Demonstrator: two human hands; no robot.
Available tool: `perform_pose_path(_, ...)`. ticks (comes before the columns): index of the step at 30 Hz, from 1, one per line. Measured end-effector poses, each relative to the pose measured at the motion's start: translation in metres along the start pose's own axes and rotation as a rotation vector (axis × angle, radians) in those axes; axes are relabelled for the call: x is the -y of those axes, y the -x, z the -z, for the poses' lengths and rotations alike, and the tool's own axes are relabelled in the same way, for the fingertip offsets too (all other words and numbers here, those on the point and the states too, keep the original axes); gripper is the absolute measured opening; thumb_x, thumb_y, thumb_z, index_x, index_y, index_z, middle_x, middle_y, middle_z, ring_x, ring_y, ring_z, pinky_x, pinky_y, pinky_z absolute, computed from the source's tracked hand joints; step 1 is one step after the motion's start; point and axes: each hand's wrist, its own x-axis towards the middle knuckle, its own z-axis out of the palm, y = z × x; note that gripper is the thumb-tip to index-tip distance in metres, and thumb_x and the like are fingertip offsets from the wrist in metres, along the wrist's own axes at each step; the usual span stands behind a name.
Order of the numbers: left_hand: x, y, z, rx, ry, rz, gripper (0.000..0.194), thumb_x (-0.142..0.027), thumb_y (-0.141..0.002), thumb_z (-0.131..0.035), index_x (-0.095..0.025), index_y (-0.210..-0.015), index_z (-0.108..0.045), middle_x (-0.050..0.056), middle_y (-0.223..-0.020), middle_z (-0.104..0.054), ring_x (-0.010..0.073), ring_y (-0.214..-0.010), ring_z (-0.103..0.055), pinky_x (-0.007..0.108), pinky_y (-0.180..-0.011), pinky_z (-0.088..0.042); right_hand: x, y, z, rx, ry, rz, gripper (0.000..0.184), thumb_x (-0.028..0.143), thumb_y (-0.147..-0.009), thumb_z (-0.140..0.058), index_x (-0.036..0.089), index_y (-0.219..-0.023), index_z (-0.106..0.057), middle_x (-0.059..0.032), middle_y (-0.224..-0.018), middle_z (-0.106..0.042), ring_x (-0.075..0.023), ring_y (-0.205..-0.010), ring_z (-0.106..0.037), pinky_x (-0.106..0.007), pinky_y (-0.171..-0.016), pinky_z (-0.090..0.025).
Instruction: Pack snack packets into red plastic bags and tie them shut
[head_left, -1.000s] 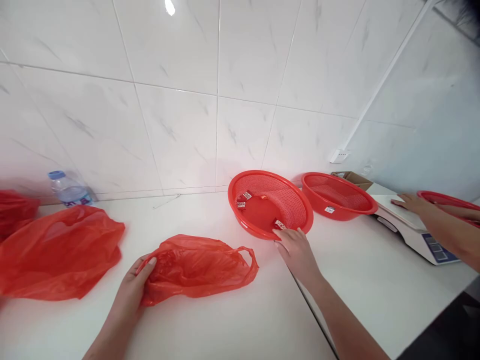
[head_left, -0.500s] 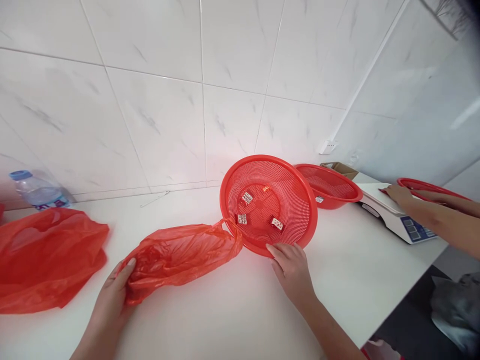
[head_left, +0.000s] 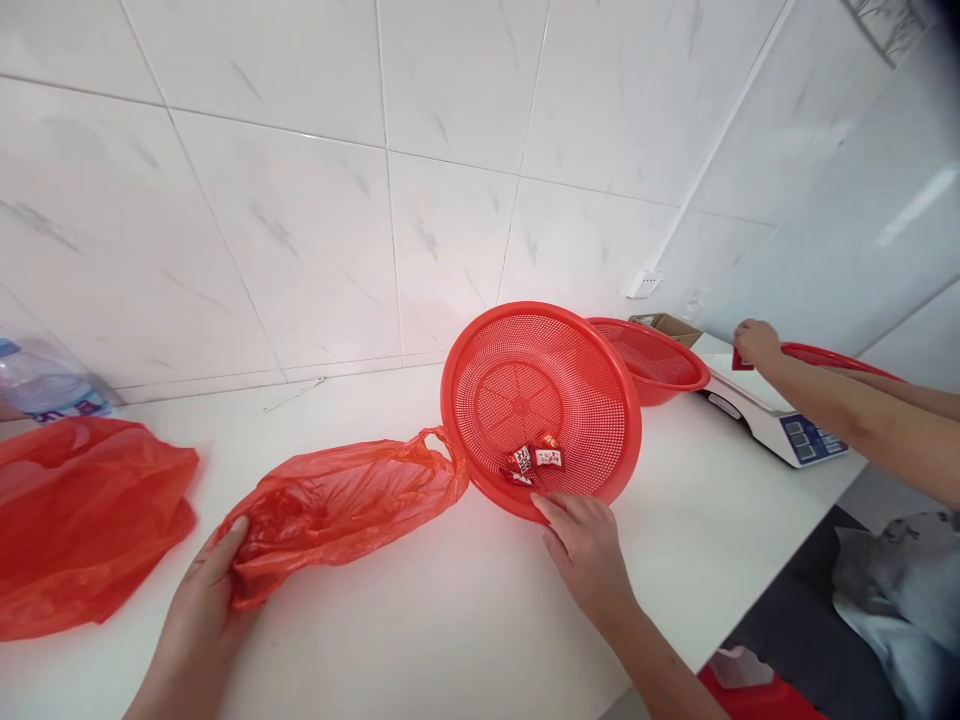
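Note:
My left hand (head_left: 206, 575) grips the near end of a red plastic bag (head_left: 352, 500), thumb on top. The bag's mouth faces up, and its looped handle touches or overlaps the rim of a red plastic colander (head_left: 517, 350). Fingers of my right hand (head_left: 589, 550) are closed over the colander's near rim. The colander is tilted toward me, its far side raised. Several small red-and-white wrapped packets (head_left: 536, 457) lie bunched low inside it, near my right fingertips.
Another red bag (head_left: 90, 520) lies at left before a water bottle (head_left: 52, 385). A second red colander (head_left: 660, 360), cardboard box (head_left: 671, 328) and white scale (head_left: 772, 420) stand at right. Another person's hand (head_left: 756, 342) holds something red above the scale. The tiled wall (head_left: 300, 250) backs the table.
The colander has tipped up toward me, and the packets have slid together near its lower rim. The view has turned rightward. The other person's hand has lifted off the scale.

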Motion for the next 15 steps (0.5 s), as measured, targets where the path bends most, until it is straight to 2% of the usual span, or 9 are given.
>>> perform_pose_path(4, 0.003, -0.005, 0.004, 0.02, 0.053, 0.028, 0.031, -0.028, -0.065, -0.074, -0.023, -0.094, -0.066, 0.001, -0.087, -0.073, 0.022, -0.072, -0.069, 0.03, -0.06, -0.06, -0.007, 0.004, 0.011, 0.018, 0.017, 0.029, 0.034, 0.018, -0.088, -0.046, 0.023, -0.119, -0.06, -0.0058, -0.104, -0.063, -0.0202, -0.092, -0.054, -0.039, -0.086, -0.039)
perform_pose_path(8, 0.004, -0.008, 0.005, 0.0, 0.086, 0.026, 0.032, -0.026, -0.066, -0.074, -0.021, -0.097, -0.067, 0.001, -0.089, -0.073, 0.0195, -0.071, -0.069, 0.029, -0.064, -0.06, -0.015, 0.003, 0.03, 0.063, 0.017, 0.021, 0.033, 0.02, -0.09, -0.045, 0.022, -0.12, -0.059, -0.0058, -0.105, -0.064, -0.0208, -0.093, -0.055, -0.039, -0.086, -0.039)
perform_pose_path(15, 0.006, -0.011, 0.008, 0.02, 0.078, 0.035, 0.035, -0.027, -0.064, -0.076, -0.022, -0.098, -0.067, 0.001, -0.09, -0.072, 0.0205, -0.074, -0.069, 0.03, -0.066, -0.061, -0.022, -0.013, 0.065, 0.168, -0.034, -0.068, 0.034, 0.038, -0.092, -0.044, 0.026, -0.119, -0.06, -0.0055, -0.108, -0.066, -0.0244, -0.1, -0.058, -0.043, -0.089, -0.041)
